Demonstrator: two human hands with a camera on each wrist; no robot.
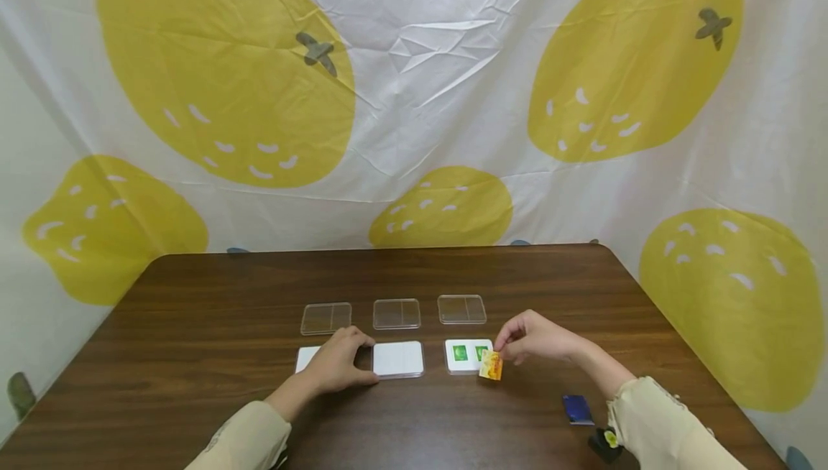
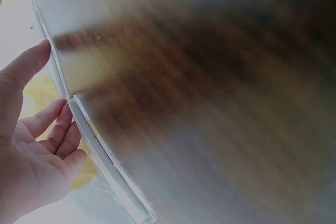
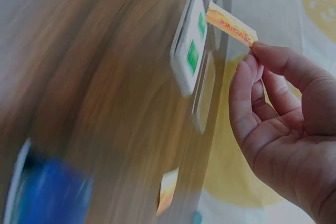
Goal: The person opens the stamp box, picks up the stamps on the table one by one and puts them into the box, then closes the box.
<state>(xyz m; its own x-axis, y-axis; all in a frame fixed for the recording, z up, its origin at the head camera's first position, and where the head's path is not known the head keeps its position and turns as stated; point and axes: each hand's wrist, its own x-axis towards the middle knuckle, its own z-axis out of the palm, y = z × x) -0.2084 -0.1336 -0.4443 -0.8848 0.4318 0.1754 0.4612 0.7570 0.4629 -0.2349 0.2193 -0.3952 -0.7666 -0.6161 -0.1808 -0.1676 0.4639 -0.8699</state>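
Observation:
My right hand [image 1: 537,341] pinches a small yellow-orange stamp [image 1: 491,366] with toothed edges between thumb and fingertips. In the head view the stamp overlaps the right corner of a white shallow case [image 1: 458,366], in which two green stamps [image 1: 460,353] lie side by side. My left hand [image 1: 336,364] is between two more white cases. Its thumb and index finger are spread along the left edge of the middle case [image 1: 397,360], fingertips right at its corners. The left case [image 1: 305,356] is partly hidden behind that hand.
Three clear lids [image 1: 397,314] form a row behind the cases. A dark blue packet [image 1: 578,409] lies near my right forearm, beside a small black object [image 1: 604,445]. In the right wrist view, a white-and-orange piece [image 3: 168,190] is on the brown wooden table [image 1: 213,355].

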